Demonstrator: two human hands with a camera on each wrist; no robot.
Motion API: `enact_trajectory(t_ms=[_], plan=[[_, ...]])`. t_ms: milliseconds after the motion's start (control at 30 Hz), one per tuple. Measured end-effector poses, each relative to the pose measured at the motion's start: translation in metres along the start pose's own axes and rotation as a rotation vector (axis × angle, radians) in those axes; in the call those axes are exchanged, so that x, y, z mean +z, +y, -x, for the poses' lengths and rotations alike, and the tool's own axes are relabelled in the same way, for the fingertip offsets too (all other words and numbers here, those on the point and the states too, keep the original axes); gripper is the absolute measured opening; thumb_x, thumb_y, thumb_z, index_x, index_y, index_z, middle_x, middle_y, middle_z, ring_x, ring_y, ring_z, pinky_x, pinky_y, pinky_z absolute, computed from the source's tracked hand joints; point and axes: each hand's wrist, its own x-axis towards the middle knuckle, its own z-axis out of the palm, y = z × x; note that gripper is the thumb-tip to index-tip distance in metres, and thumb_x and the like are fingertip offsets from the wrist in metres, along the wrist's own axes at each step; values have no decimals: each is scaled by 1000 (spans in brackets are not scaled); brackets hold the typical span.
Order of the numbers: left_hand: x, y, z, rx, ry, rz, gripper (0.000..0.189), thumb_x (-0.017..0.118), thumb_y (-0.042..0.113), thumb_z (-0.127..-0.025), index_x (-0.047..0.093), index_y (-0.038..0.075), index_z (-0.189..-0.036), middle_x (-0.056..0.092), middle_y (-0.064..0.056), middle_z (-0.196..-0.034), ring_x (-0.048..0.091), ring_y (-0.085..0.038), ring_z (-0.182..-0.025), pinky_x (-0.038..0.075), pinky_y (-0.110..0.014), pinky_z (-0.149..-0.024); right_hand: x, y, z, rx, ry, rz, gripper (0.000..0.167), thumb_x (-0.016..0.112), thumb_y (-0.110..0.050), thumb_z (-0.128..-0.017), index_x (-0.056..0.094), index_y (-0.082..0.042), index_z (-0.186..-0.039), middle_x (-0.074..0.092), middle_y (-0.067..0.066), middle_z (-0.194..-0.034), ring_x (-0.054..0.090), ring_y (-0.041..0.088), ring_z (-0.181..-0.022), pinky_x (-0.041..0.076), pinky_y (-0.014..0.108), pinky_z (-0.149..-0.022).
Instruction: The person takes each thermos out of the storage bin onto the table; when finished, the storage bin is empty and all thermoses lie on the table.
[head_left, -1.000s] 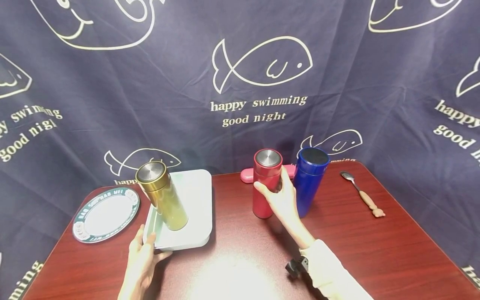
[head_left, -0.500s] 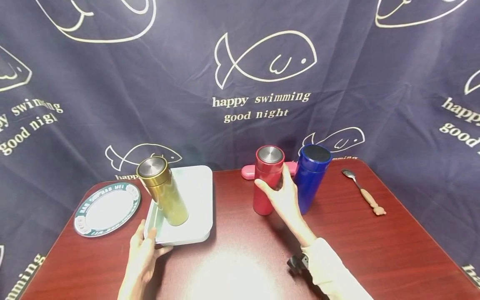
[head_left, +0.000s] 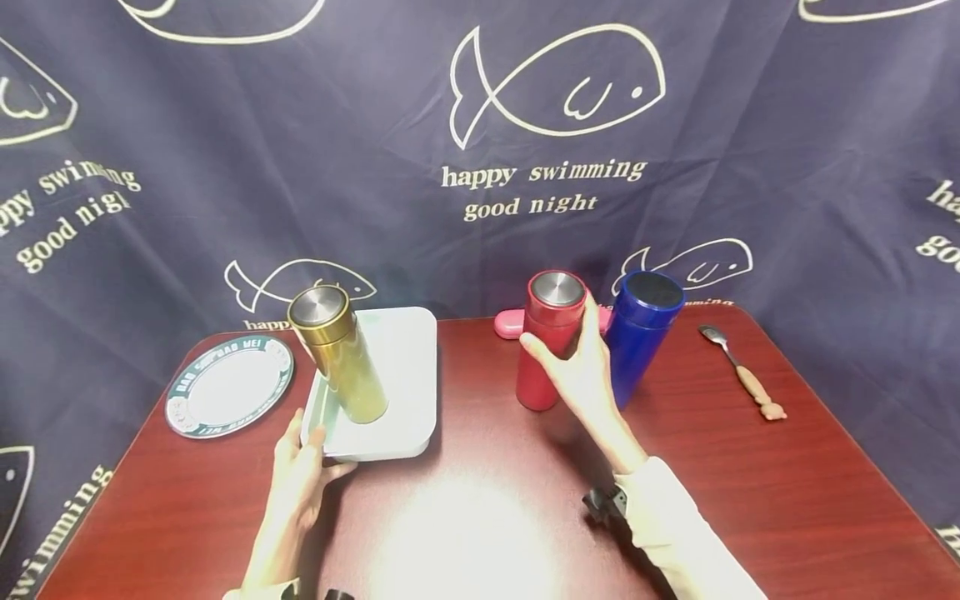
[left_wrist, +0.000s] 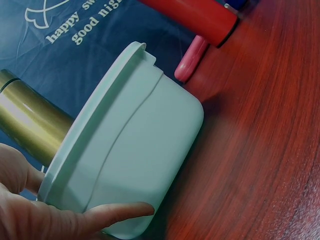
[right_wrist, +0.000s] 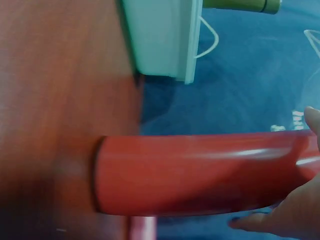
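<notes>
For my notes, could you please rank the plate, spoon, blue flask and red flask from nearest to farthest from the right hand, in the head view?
1. Red flask, in the right hand's grip.
2. Blue flask, just right of that.
3. Spoon, farther right.
4. Plate, far left.

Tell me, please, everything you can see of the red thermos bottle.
The red thermos bottle is a glossy cylinder, seemingly painted metal, with a closed, silver-topped lid and dark bottom rim. It is upright, in front of the pink case, left of the blue thermos bottle. The right hand grips its upper part; whether its base touches the table is unclear.
</notes>
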Motion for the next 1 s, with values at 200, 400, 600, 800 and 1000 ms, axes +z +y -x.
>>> enact_trajectory(t_ms=[200,400,600,800,1000], plan=[[4,6,-7,27,-6,8,57,24,9,-110,-1,-1,-160,14,-29,-157,42,-31,-128,33,-75,-94,-6,-33,-20,-290,153,-34,102,87,-24,-81,24,-12,-161,31,6,-162,23,14,-148,24,38,-119],[3,8,-5,7,11,7,57,23,7,-110,-1,-1,-160,16,-28,-156,50,-18,-117,34,-74,-95,18,-80,-28,-640,237,-181,96,89,-6,-74,34,8,-152,39,14,-157,27,25,-148,22,45,-120],[4,6,-3,-1,16,23,57,23,8,-109,0,-2,-160,14,-29,-157,40,-34,-129,32,-75,-95,81,-97,-13,-453,-173,-514,103,86,3,-77,24,-5,-160,40,9,-157,36,20,-143,34,41,-115],[4,5,-1,-11,13,22,55,23,7,-109,3,-2,-160,18,-29,-154,44,-32,-126,33,-76,-95,139,-95,3,-163,-414,-416,110,90,-17,-78,21,-26,-163,39,0,-158,35,5,-141,33,37,-115],[3,4,-2,-10,10,24,58,24,8,-109,-4,-1,-160,17,-31,-155,46,-32,-126,33,-75,-95,174,-95,8,-139,-486,-309,107,90,-25,-78,23,-24,-163,40,5,-158,36,6,-141,31,30,-114]])
